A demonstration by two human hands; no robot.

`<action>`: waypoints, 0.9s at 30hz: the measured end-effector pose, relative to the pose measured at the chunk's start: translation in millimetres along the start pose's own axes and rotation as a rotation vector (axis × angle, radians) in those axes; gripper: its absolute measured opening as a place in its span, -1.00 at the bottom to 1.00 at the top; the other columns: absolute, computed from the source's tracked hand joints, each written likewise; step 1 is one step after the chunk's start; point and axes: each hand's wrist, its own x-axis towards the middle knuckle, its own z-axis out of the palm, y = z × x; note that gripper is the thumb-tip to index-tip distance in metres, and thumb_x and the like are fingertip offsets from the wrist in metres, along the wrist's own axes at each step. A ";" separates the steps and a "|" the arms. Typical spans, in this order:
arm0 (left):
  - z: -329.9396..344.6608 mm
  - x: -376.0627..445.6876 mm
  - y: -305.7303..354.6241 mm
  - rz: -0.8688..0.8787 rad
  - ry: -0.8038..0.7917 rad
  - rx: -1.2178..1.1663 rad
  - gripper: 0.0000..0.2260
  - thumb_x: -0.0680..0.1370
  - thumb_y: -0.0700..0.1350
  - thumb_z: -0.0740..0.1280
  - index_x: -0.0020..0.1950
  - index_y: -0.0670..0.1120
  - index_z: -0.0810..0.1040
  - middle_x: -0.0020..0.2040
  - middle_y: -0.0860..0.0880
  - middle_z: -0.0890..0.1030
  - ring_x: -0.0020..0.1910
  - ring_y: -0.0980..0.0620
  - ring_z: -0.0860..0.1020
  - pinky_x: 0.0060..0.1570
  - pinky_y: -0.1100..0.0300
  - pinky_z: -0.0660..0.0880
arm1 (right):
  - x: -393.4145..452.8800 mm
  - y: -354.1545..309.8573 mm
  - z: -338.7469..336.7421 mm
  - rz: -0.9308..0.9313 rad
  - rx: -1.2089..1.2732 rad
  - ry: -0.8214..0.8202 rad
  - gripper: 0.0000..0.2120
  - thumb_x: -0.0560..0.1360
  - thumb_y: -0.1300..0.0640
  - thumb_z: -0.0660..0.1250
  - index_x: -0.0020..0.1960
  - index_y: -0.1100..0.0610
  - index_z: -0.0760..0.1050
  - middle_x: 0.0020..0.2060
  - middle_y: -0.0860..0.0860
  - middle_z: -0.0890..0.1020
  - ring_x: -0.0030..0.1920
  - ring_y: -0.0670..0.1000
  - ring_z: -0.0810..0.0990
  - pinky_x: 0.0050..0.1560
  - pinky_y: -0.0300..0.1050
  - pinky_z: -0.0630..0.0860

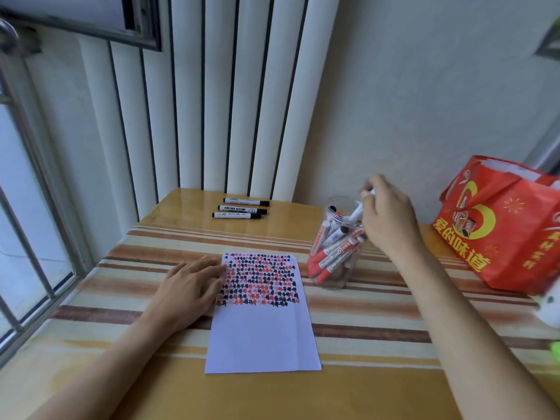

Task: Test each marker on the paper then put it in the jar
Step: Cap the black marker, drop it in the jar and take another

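Note:
A white sheet of paper (pixel 260 334) lies on the table, its upper half filled with rows of red and black marks. My left hand (pixel 189 286) rests flat on the paper's left edge, fingers straight. To the right stands a clear plastic jar (pixel 333 247) holding several red and black markers. My right hand (pixel 388 216) hovers over the jar's mouth and pinches the top end of a white marker (pixel 357 212) that points down into the jar. Three black-capped markers (pixel 241 209) lie side by side at the table's far edge.
A red gift bag (pixel 503 225) with yellow characters stands at the right. A white object (pixel 550 307) sits at the right edge. The table (pixel 363 389) has a striped cloth under glossy cover. A window with bars is at the left, a white ribbed radiator behind.

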 end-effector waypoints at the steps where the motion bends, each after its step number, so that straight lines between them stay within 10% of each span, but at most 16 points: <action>1: -0.6 -0.1 0.6 -0.001 -0.001 0.004 -0.40 0.58 0.33 -0.10 0.43 0.16 0.52 0.47 0.14 0.47 0.51 0.12 0.35 0.48 -0.05 0.25 | -1.2 3.2 9.0 0.007 -0.088 -0.099 -0.84 0.68 0.18 0.15 0.04 0.20 0.48 0.02 0.21 0.64 0.04 0.25 0.57 -0.10 -0.03 0.28; 7: -1.8 -0.5 1.7 -0.007 -0.014 0.017 -0.41 0.59 0.29 -0.10 0.44 0.16 0.51 0.48 0.13 0.46 0.50 0.10 0.36 0.48 -0.02 0.22 | -12.7 2.1 27.6 -0.022 -0.268 -0.256 -0.45 0.62 -0.29 -0.16 0.02 0.03 0.47 0.07 -0.01 0.64 0.16 0.14 0.48 0.07 -0.01 0.13; 13: 2.0 3.5 0.2 -0.013 0.006 0.023 -0.44 0.59 0.31 -0.08 0.44 0.20 0.47 0.44 0.17 0.44 0.46 0.09 0.38 0.49 -0.02 0.15 | -25.7 -17.6 42.1 -0.169 -0.219 0.232 -0.74 0.61 -0.03 0.23 0.04 0.16 0.53 -0.02 0.10 0.59 0.03 0.21 0.52 0.03 0.09 0.39; 16: 4.3 8.5 0.4 -0.038 -0.042 0.010 -0.39 0.56 0.38 -0.14 0.56 0.27 0.26 0.60 0.21 0.20 0.61 0.17 0.05 0.59 -0.10 -0.13 | -24.2 -49.3 50.7 -0.340 -0.091 0.352 -0.93 0.55 0.22 0.31 -0.01 0.21 0.55 -0.03 0.12 0.59 0.01 0.16 0.50 0.00 0.02 0.43; 21: 7.9 12.5 0.2 -0.070 -0.149 0.085 -0.47 0.62 0.37 -0.11 0.61 0.35 0.00 0.65 0.20 -0.07 0.59 0.23 -0.26 0.55 -0.10 -0.35 | -9.4 -91.4 117.6 -0.355 0.127 0.034 -0.91 0.56 0.30 0.29 -0.03 0.17 0.56 -0.10 0.00 0.59 -0.05 -0.04 0.48 -0.04 -0.24 0.37; 27: 9.3 10.0 0.3 -0.054 -0.146 0.129 -0.45 0.62 0.39 -0.15 0.61 0.35 -0.11 0.65 0.19 -0.13 0.59 0.20 -0.30 0.56 -0.13 -0.34 | 10.1 -92.9 213.1 -0.170 0.062 -0.393 -0.70 0.65 0.23 0.22 0.35 0.12 0.52 0.31 -0.02 0.55 0.31 -0.01 0.48 0.34 -0.09 0.44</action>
